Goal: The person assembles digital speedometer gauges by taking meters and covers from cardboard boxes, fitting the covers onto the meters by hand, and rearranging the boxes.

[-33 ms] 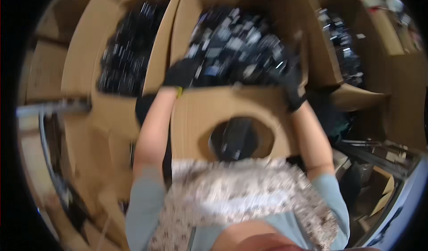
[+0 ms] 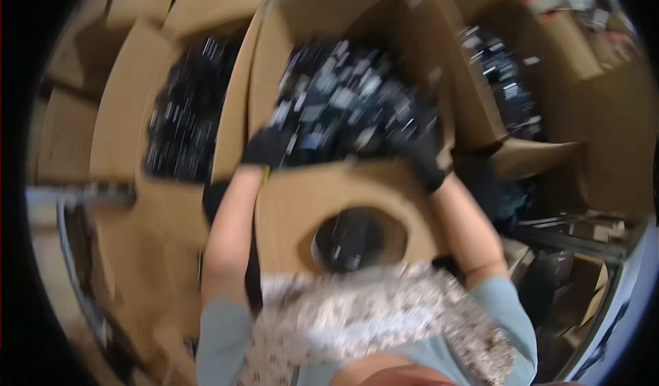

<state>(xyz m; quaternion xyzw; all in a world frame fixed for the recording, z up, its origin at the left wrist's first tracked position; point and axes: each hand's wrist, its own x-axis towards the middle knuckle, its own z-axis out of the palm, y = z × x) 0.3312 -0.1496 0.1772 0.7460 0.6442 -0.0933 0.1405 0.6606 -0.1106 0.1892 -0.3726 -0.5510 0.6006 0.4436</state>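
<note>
Both my hands wear black gloves and are at the near edge of the middle cardboard box [image 2: 329,190]. A heap of small black and grey pieces [image 2: 343,104] fills it; blur hides their kind. My left hand [image 2: 266,147] is at the left near corner, against the pieces. At the right near side, my right hand [image 2: 424,161] reaches in over the edge, close to the heap. The fingers of both are smeared and merge with the dark pieces, so any grip is hidden. A round hole in the box's near wall shows a dark object [image 2: 350,238] inside.
To the left stands a cardboard box [image 2: 113,132] with dark pieces [image 2: 189,111]. Another box [image 2: 542,91] on the right holds black and silvery pieces [image 2: 501,77]. Metal rails [image 2: 576,231] run at the right and left sides. A patterned apron [image 2: 357,303] meets the middle box's near wall.
The whole view has shifted, so the boxes and both hands appear lower and slightly further left. Against the middle box, the hands have hardly moved.
</note>
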